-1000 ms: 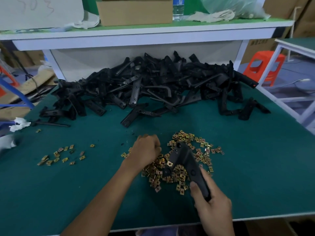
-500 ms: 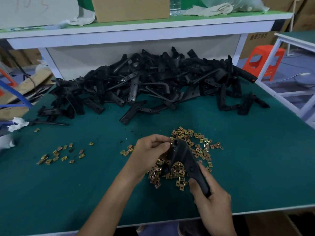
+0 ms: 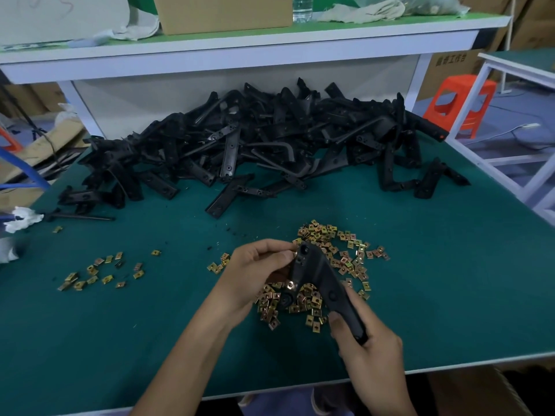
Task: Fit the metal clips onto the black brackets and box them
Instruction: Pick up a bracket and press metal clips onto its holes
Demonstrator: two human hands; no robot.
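Head view, the only one I have: the right hand [image 3: 369, 352] wraps its fingers [image 3: 338, 321] round the lower arm of one black bracket [image 3: 324, 274], thumb on top, so that the part stands tilted over the worktop [image 3: 450, 280] with its upper end offered to the other hand; I judge that grip is there to steady the piece against a push. The left hand [image 3: 255, 271] has its fingers curled and pinching at that upper end; whether a clip sits between them I cannot tell. A gold clip [image 3: 290, 285] seems already seated on the bracket's shorter arm, so I take this to be a further fitting on the same part.

The bracket is held right over the pile of clips [image 3: 348, 253], which keeps the reach short; a smaller scatter of clips [image 3: 99, 271] lies well apart to the left. The heap of brackets [image 3: 270, 139] waits at the back of the worktop, under the shelf [image 3: 270, 40]; nothing here looks boxed yet.

Materials: the bracket is matte black, angled, moulded-looking, with round holes; the clips are small, squarish, brassy and glinting, each with a hole, likely springy and apt to slip; the worktop cover is dull dark green, which shows them up well.
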